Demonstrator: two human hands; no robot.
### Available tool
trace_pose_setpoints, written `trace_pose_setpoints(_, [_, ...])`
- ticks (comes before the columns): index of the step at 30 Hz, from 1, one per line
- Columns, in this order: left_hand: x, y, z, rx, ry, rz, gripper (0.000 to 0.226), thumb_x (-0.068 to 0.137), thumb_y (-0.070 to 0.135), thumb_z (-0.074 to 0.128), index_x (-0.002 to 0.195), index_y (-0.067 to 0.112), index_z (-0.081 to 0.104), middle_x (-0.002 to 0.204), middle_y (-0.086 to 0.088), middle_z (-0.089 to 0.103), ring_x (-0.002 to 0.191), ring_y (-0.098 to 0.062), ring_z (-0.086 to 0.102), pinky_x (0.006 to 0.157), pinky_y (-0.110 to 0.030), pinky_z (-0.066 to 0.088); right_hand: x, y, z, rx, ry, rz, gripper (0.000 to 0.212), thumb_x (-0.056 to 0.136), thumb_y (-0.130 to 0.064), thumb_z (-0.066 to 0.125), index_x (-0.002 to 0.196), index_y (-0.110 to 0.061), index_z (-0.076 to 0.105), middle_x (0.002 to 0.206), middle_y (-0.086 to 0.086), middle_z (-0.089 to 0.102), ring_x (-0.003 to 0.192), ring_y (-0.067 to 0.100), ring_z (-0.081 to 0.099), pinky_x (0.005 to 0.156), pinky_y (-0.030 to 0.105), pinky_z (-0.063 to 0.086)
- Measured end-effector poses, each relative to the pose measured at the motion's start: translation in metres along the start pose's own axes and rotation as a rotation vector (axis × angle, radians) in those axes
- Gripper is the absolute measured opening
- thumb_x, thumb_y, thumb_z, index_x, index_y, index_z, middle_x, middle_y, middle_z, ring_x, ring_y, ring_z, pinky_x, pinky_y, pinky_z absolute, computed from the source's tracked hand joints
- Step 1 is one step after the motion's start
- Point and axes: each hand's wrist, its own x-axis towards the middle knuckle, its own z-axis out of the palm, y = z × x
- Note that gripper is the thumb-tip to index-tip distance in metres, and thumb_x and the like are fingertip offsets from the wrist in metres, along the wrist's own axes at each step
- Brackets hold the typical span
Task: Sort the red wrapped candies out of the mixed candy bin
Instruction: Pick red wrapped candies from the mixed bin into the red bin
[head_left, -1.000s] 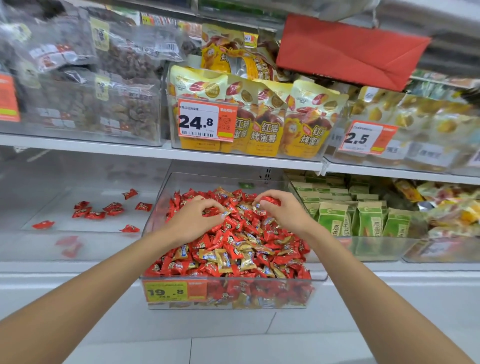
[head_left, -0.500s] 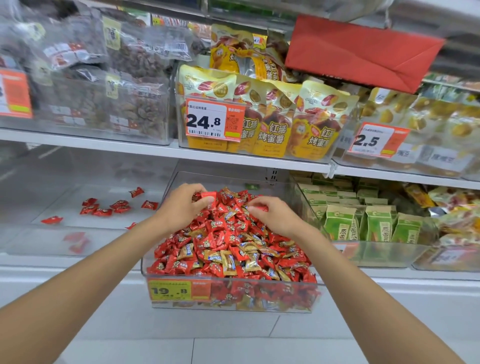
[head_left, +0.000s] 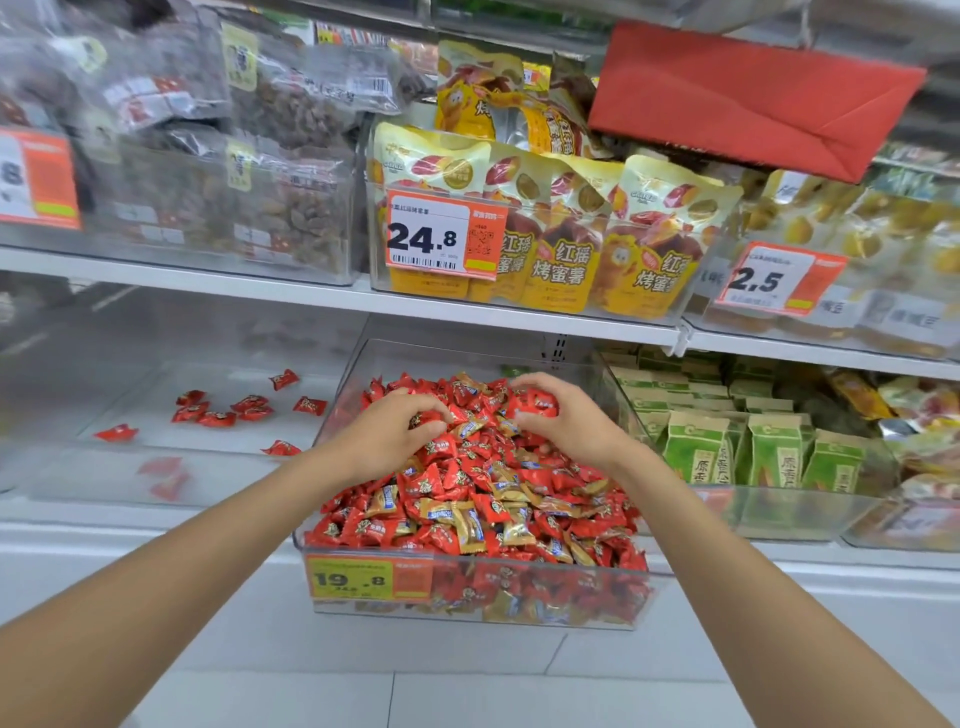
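The bin (head_left: 457, 358) is a clear box on the lower shelf (head_left: 857, 561), in the middle of the view, pulled a little toward the near edge. It is heaped with red candies (head_left: 452, 478) mixed with gold candies (head_left: 470, 525). An orange price tag (head_left: 369, 578) reading 19.8 sits on the left of its near wall.

Both hands are on the far part of the heap, close together but apart. The left hand (head_left: 387, 436) lies palm down with its fingers curled into the pile and its fingertips (head_left: 441, 415) among the wrappers; I cannot tell whether it has hold of one. The right hand (head_left: 569, 423) is arched over the top of the heap, fingers and thumb curled round a red candy (head_left: 535, 406) that shows under them.

Just left of the bin stands a second clear bin (head_left: 156, 467) of the same kind. On its floor lie a few loose reds (head_left: 223, 410), all red, scattered toward its far right part, with one near its right wall.

Right of the mixed bin, another clear box holds green packs (head_left: 696, 452) standing in rows. On the upper shelf (head_left: 260, 286) are yellow bags (head_left: 561, 249) behind a 24.8 tag (head_left: 441, 236), with clear bags of dark snacks (head_left: 291, 208) to their left. A red paper (head_left: 748, 98) hangs at far right.
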Motion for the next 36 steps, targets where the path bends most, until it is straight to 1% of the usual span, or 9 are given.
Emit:
trace_pose_setpoints(4, [0.009,0.000,0.016,0.096,-0.078,0.001,0.018,0.090,0.048,0.054,0.100,0.035,0.060,0.101,0.005,0.050,0.111,-0.017,0.045,0.091,-0.035,0.038,-0.017,0.000,-0.015,0.043,0.035,0.045,0.036,0.094,-0.012,0.060,0.126,-0.026,0.057,0.102,0.003,0.064,0.051,0.011,0.052,0.058,0.029,0.046])
trace_pose_setpoints(8, [0.010,0.005,0.021,0.218,-0.338,-0.004,0.060,0.076,0.073,0.053,0.130,0.048,0.045,0.149,-0.003,0.032,0.141,-0.026,0.022,0.112,-0.050,0.027,-0.025,0.009,-0.019,0.009,0.058,0.035,0.029,0.094,-0.012,0.060,0.119,-0.025,0.059,0.118,0.004,0.063,0.045,0.004,0.046,0.052,0.025,0.045])
trace_pose_setpoints(11, [0.011,0.007,0.018,0.341,-0.440,0.006,0.073,0.068,0.077,0.057,0.134,0.050,0.038,0.152,-0.003,0.026,0.142,-0.029,0.019,0.112,-0.052,0.026,-0.027,0.015,-0.021,-0.015,0.057,0.049,0.029,0.093,-0.015,0.062,0.117,-0.030,0.060,0.128,-0.006,0.058,0.064,0.021,0.061,0.067,0.035,0.059])
trace_pose_setpoints(14, [0.007,0.015,0.022,0.433,-0.373,0.052,0.056,0.077,0.064,0.061,0.127,0.040,0.049,0.131,-0.005,0.040,0.126,-0.029,0.034,0.099,-0.043,0.038,-0.029,0.017,-0.022,-0.018,0.038,0.065,0.028,0.092,-0.019,0.063,0.116,-0.035,0.060,0.125,-0.014,0.056,0.072,0.020,0.065,0.073,0.038,0.060])
trace_pose_setpoints(18, [0.007,0.018,0.013,0.374,-0.250,0.115,0.042,0.083,0.050,0.063,0.119,0.029,0.059,0.110,0.001,0.048,0.108,-0.022,0.049,0.087,-0.036,0.045,-0.032,0.015,-0.025,-0.051,0.006,0.031,0.025,0.095,-0.018,0.060,0.116,-0.032,0.059,0.094,-0.025,0.051,0.062,0.010,0.053,0.061,0.028,0.049])
trace_pose_setpoints(21, [0.005,0.012,0.000,0.281,-0.187,0.093,0.045,0.082,0.048,0.065,0.121,0.024,0.061,0.121,-0.001,0.055,0.114,-0.021,0.052,0.093,-0.035,0.044,-0.034,0.014,-0.015,-0.199,-0.077,-0.002,0.031,0.096,-0.024,0.058,0.126,-0.028,0.055,0.105,-0.025,0.047,0.076,-0.007,0.047,0.070,0.013,0.038])
trace_pose_setpoints(26, [-0.003,0.012,-0.005,0.202,-0.108,0.095,0.047,0.082,0.042,0.068,0.123,0.019,0.063,0.124,0.000,0.061,0.117,-0.017,0.054,0.101,-0.032,0.041,-0.034,0.012,0.008,-0.384,-0.292,0.025,0.054,0.085,-0.049,0.066,0.133,-0.031,0.050,0.130,-0.009,0.051,0.114,0.010,0.049,0.099,0.028,0.041])
trace_pose_setpoints(31, [-0.009,0.018,-0.007,0.179,-0.056,0.096,0.048,0.083,0.039,0.067,0.128,0.024,0.059,0.132,0.003,0.058,0.123,-0.014,0.051,0.104,-0.032,0.041,-0.028,0.015,0.013,-0.306,-0.205,0.017,0.024,0.087,-0.026,0.070,0.108,-0.027,0.058,0.079,-0.015,0.049,0.066,0.011,0.049,0.066,0.032,0.046])
trace_pose_setpoints(36, [-0.009,0.018,-0.010,0.108,0.063,0.082,0.049,0.082,0.040,0.068,0.126,0.020,0.061,0.131,0.002,0.059,0.123,-0.012,0.051,0.102,-0.024,0.037,-0.032,0.012,-0.007,-0.104,-0.022,0.000,0.017,0.092,-0.011,0.062,0.105,-0.021,0.058,0.060,-0.016,0.044,0.049,0.015,0.038,0.052,0.028,0.039])
